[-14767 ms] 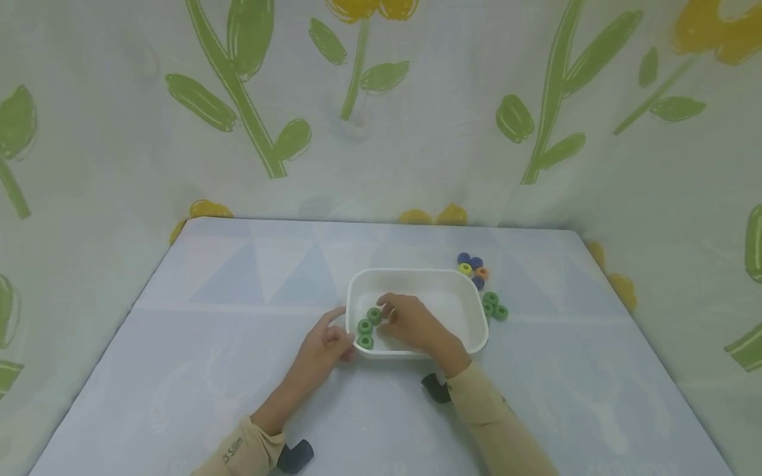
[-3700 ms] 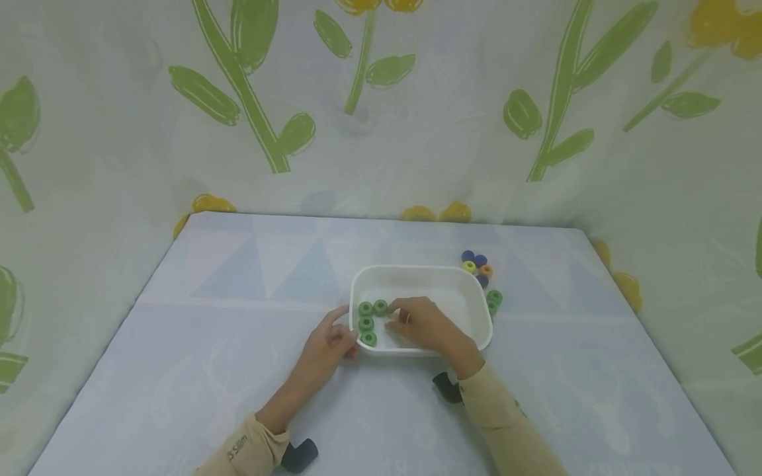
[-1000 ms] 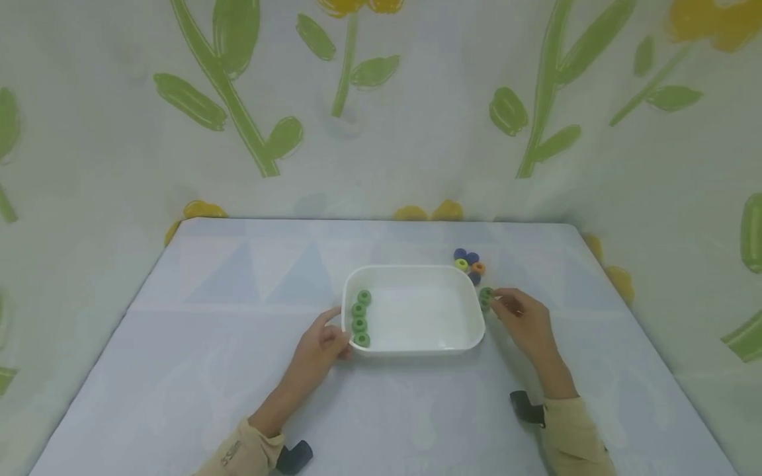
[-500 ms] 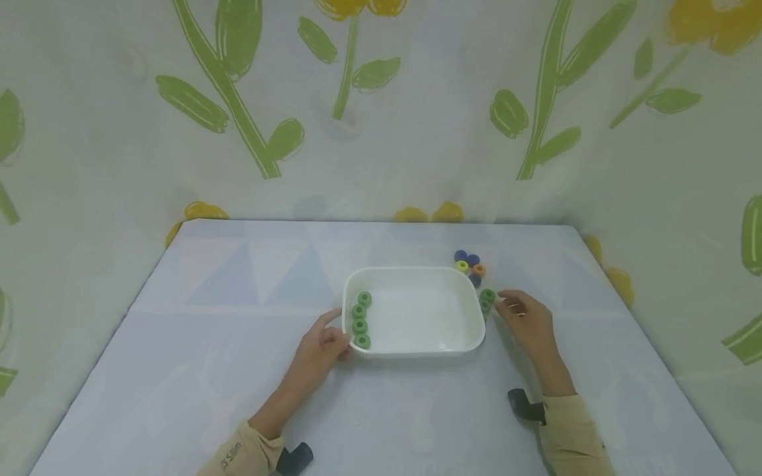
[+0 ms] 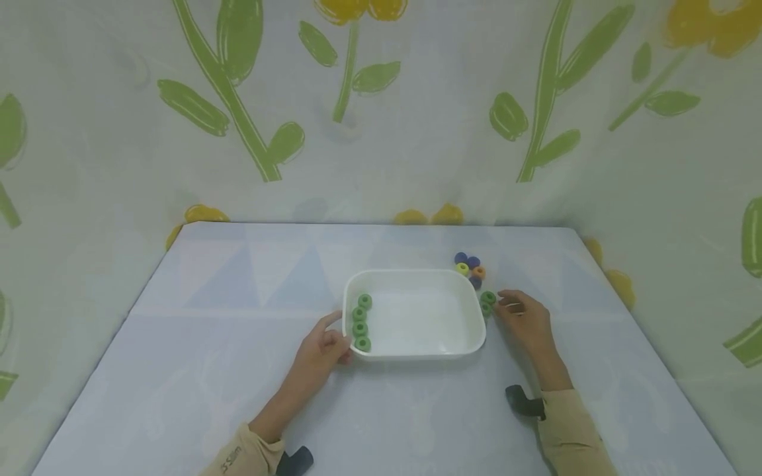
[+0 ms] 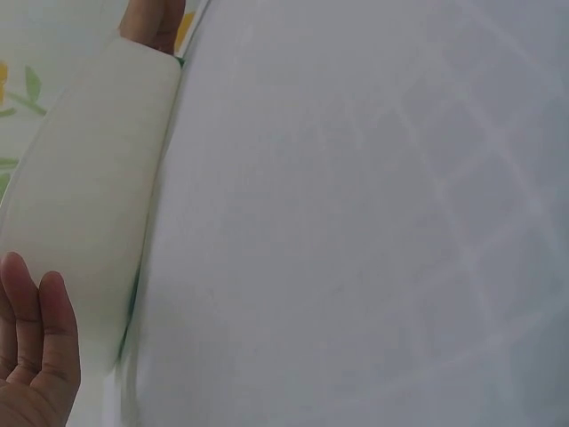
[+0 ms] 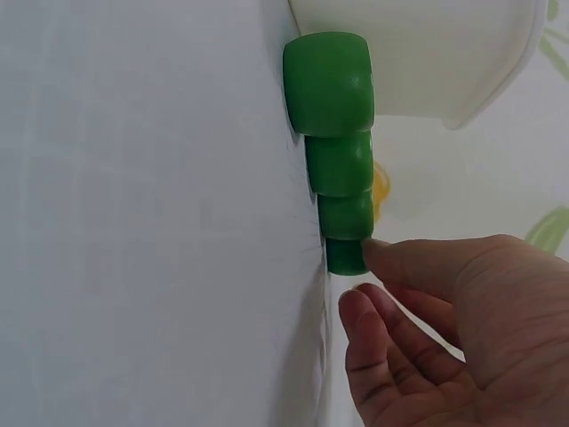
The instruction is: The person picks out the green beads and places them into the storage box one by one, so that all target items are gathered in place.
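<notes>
A white tray (image 5: 417, 272) sits mid-table, with several green rings (image 5: 360, 322) lined along its left wall. My left hand (image 5: 333, 337) rests against the tray's near-left corner. The left wrist view shows its fingers (image 6: 36, 356) relaxed beside the tray wall (image 6: 89, 178). A short row of green rings (image 5: 487, 303) lies on the table just outside the tray's right wall. My right hand (image 5: 506, 305) is beside them. In the right wrist view the thumb tip of that hand (image 7: 364, 285) touches the farthest green ring (image 7: 347, 256), and the other fingers hang loose, holding nothing.
A small cluster of blue, yellow and orange rings (image 5: 469, 268) lies behind the tray's far-right corner. The pale table (image 5: 208, 370) is enclosed by a flower-print cloth backdrop (image 5: 381, 119) behind and at both sides.
My right hand left the tray, where it was among the green rings, and moved to the rings outside the right wall. Over the last second it barely shifted. The left hand stayed put.
</notes>
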The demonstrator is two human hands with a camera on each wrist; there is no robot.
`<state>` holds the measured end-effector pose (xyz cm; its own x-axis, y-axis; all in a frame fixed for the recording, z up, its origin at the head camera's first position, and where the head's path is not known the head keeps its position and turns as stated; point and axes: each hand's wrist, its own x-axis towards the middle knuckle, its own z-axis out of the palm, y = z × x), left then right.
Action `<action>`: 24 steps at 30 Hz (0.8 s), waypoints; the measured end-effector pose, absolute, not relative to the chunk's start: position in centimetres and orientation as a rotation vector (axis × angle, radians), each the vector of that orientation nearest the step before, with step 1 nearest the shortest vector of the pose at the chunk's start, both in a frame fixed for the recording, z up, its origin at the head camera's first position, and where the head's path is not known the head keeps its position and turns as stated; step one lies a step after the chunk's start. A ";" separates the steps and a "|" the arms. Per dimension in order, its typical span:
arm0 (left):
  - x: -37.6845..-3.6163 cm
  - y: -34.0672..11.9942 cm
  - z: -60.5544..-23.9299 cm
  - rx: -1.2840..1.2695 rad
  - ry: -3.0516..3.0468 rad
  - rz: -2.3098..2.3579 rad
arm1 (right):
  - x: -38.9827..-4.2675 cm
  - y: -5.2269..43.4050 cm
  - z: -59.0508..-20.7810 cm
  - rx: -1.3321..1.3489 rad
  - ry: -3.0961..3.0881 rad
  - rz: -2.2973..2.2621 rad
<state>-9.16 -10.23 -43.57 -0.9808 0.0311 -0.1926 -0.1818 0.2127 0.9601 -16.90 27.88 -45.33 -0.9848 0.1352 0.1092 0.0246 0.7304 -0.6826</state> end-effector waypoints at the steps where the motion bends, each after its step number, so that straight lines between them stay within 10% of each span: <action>1: -9.2 -10.2 -43.6 -0.145 2.307 1.866 | -16.9 27.9 -45.4 -0.145 -2.793 1.094; 24: -9.3 -10.1 -43.8 -0.142 2.339 1.825 | -18.3 27.6 -45.0 -0.207 -2.922 1.094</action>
